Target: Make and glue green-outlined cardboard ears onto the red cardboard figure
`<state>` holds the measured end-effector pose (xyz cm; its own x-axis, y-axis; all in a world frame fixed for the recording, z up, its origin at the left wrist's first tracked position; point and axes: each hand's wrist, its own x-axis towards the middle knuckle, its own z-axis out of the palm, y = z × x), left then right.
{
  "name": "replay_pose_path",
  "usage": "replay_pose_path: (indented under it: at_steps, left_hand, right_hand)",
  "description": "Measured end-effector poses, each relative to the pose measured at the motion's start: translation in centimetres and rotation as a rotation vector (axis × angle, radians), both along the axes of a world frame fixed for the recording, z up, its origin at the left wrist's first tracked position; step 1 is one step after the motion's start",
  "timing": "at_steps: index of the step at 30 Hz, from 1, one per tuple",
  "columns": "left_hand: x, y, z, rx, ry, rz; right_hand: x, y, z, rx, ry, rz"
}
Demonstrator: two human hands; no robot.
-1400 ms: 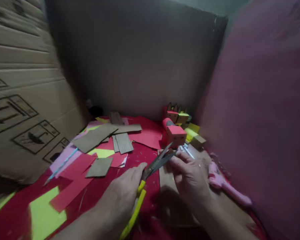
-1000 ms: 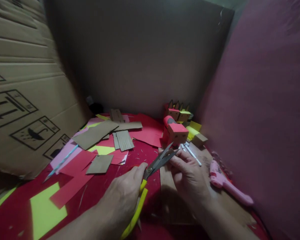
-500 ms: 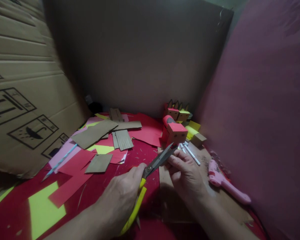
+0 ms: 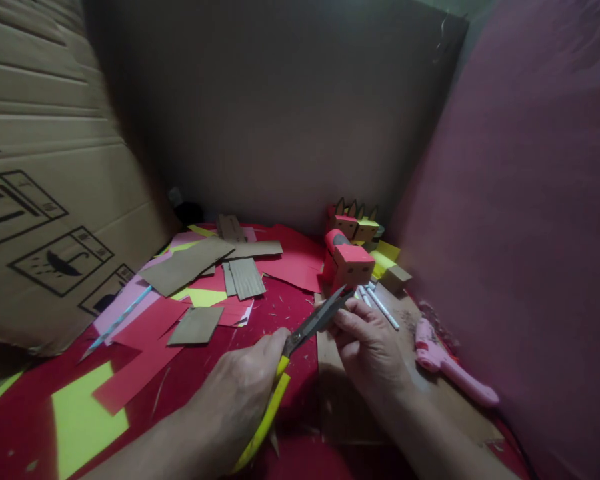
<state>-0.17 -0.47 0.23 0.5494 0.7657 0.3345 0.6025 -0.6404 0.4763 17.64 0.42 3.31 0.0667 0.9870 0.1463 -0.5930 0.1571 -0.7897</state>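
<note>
Scissor blades now nearly closed after gaping a second ago, left hand point(image 4: 240, 393) grip wrapped around yellow-handled scissors point(image 4: 305, 328), right hand point(image 4: 375, 350) fingers pinched at the blade tips, contents too small to tell, above red worktop point(image 4: 280, 310), pink glue gun point(image 4: 450, 373) near.

Yellow-handled scissors point(image 4: 300, 347), pink glue gun point(image 4: 450, 370), red paper box point(image 4: 353, 265)

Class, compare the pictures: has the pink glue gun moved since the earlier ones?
No. The pink glue gun lies at the same spot along the right edge of the cardboard sheet.
</note>
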Motion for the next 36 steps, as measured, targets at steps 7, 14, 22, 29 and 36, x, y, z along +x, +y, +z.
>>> replay_pose_path:
  at_steps: [7,14,22,29,36]
  left_hand:
    - [-0.2,0.0,0.2,0.007,0.032,0.018]
    - [-0.4,0.4,0.2,0.088,0.208,0.028]
    - [-0.4,0.4,1.8,0.015,0.106,0.114]
    - [-0.7,0.6,2.2,0.01,0.064,0.041]
    - [0.1,-0.2,1.4,0.026,0.097,0.031]
  right_hand:
    - [0.2,0.2,-0.3,0.0,-0.024,-0.009]
    - [0.4,0.3,-0.4,-0.02,-0.048,-0.013]
    - [0.5,0.5,-0.5,-0.048,-0.056,0.007]
    - [0.5,0.4,-0.4,-0.034,-0.056,0.024]
    - [0.5,0.4,-0.4,-0.039,-0.049,0.009]
